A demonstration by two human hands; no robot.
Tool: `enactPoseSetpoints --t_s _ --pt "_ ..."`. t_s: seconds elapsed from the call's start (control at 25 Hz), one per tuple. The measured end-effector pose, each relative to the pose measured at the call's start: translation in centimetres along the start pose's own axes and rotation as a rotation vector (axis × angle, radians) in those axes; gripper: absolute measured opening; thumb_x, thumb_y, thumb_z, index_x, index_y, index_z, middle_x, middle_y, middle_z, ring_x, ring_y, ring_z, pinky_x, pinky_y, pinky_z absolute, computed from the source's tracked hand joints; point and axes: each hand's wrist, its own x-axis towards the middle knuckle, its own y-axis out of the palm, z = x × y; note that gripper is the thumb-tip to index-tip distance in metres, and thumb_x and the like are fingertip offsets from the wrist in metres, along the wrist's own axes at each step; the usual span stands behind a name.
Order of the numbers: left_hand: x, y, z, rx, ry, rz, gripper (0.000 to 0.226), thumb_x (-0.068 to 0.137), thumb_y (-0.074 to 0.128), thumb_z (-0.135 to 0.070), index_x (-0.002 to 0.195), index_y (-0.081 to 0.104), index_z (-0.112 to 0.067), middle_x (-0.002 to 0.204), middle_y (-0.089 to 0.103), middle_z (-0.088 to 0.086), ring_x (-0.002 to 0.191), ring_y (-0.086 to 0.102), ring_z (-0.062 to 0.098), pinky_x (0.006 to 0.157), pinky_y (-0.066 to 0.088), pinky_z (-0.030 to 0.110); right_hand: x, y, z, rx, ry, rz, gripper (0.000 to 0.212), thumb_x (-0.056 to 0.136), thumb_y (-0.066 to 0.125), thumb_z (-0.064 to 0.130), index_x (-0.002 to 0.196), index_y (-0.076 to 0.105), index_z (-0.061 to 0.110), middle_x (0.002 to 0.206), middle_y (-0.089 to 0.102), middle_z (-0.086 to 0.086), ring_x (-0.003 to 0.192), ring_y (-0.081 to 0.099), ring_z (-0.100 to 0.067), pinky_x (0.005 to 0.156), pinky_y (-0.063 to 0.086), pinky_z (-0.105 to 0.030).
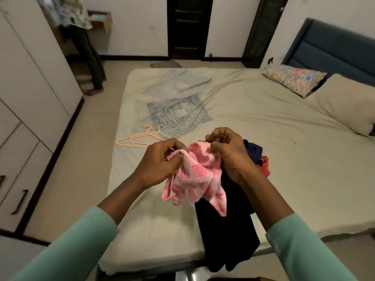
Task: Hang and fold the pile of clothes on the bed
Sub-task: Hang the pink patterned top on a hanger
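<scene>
A pink patterned garment (197, 177) hangs bunched between my hands above the near edge of the bed (253, 118). My left hand (160, 161) pinches its left top edge and my right hand (229, 153) grips its right top edge. Below it a black garment (227, 236) lies on the bed and drapes over the front edge. A small pile with a navy piece (253, 150) and a red piece (264, 166) sits just right of my right hand. Two peach plastic hangers (140, 138) lie on the sheet to the left.
White wardrobes (30, 88) line the left wall, with a strip of floor between them and the bed. Another person's legs (91, 57) stand at the far left by a wall shelf. A floral pillow (294, 78) and a cream pillow (345, 102) lie near the blue headboard (334, 49).
</scene>
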Motion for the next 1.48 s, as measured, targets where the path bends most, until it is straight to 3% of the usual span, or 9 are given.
enactPoseSetpoints --t_s 0.16,0.4,0.48,0.6,0.76,0.88,1.0,1.2,1.48 --pt "-4.4 -1.3 -1.0 -0.079 0.011 0.168 0.026 0.083 0.065 -0.031 0.096 0.076 -0.012 0.108 0.073 0.002 0.109 0.067 0.022 0.093 0.054 0.043 -3.1 1.0 1.3 0.174 0.089 -0.006 0.043 0.087 0.043 -0.027 0.096 0.061 0.01 0.1 0.069 -0.016 0.102 0.072 -0.04 0.075 0.056 -0.035" --pt "-2.7 -0.2 0.7 0.149 -0.038 -0.051 0.055 0.076 0.075 -0.05 0.124 0.054 -0.034 0.128 0.058 -0.01 0.118 0.057 0.006 0.088 0.051 0.028 -4.2 3.9 3.7 0.44 0.183 0.059 0.049 0.085 0.031 -0.03 0.092 0.061 0.008 0.095 0.065 -0.014 0.083 0.078 -0.025 0.071 0.062 -0.032" --pt "-0.3 -1.4 1.8 0.261 -0.015 0.04 0.026 0.083 0.073 -0.035 0.107 0.063 -0.03 0.108 0.069 -0.009 0.102 0.065 0.013 0.079 0.051 0.035 -3.2 5.2 4.6 0.408 0.113 0.016 0.051 0.08 0.029 -0.03 0.087 0.062 0.009 0.09 0.066 -0.012 0.083 0.078 -0.024 0.071 0.06 -0.032" --pt "2.8 -5.6 3.0 0.159 0.001 0.137 0.021 0.094 0.068 -0.029 0.077 0.063 -0.018 0.074 0.066 -0.006 0.074 0.062 0.012 0.069 0.042 0.036 -1.5 5.8 5.3 0.174 -0.091 -0.127 0.051 0.076 0.031 -0.029 0.08 0.064 0.009 0.088 0.068 -0.009 0.084 0.074 -0.023 0.066 0.055 -0.027" --pt "6.1 -11.4 1.8 0.258 0.208 0.124 0.031 0.088 0.062 -0.05 0.092 0.075 -0.023 0.085 0.075 -0.01 0.082 0.07 0.005 0.074 0.051 0.034 -0.1 7.2 4.8 -0.415 -0.316 -0.109 0.016 0.088 0.062 0.01 0.097 0.07 0.02 0.103 0.07 0.002 0.096 0.065 -0.017 0.072 0.05 -0.023" --pt "9.4 -15.1 0.0 0.367 0.361 0.241 0.025 0.09 0.065 -0.047 0.108 0.072 -0.031 0.102 0.074 -0.016 0.095 0.069 0.004 0.082 0.055 0.034 0.6 9.4 3.2 -1.029 -0.397 0.006 0.059 0.083 0.077 0.055 0.131 0.051 0.032 0.127 0.06 0.004 0.107 0.06 -0.012 0.085 0.049 -0.03" --pt "12.2 -18.2 -1.6 0.606 0.503 0.326 0.029 0.095 0.07 -0.041 0.119 0.057 -0.031 0.113 0.068 -0.006 0.095 0.067 0.014 0.08 0.054 0.034 1.0 10.4 3.4 -1.257 -0.475 0.036 0.059 0.098 0.064 0.031 0.147 0.033 0.031 0.141 0.05 -0.002 0.108 0.062 -0.019 0.085 0.052 -0.042" --pt "14.8 -20.8 -3.2 1.123 1.006 0.445 0.033 0.1 0.06 -0.041 0.127 0.043 -0.033 0.135 0.052 0.004 0.079 0.054 0.009 0.061 0.05 0.024 1.9 11.3 6.5 -1.398 -0.469 0.085 0.052 0.1 0.056 0.014 0.141 0.042 0.043 0.142 0.046 0.002 0.102 0.061 -0.022 0.076 0.059 -0.041" --pt "16.1 -23.0 -1.9 1.255 0.879 0.551 0.038 0.103 0.053 -0.051 0.14 0.051 -0.04 0.105 0.054 -0.012 0.085 0.05 0.006 0.063 0.036 0.018 3.4 7.5 9.0 -1.49 -0.342 -0.092 0.047 0.093 0.073 0.018 0.127 0.049 0.041 0.131 0.051 0.008 0.106 0.062 -0.023 0.078 0.059 -0.038"
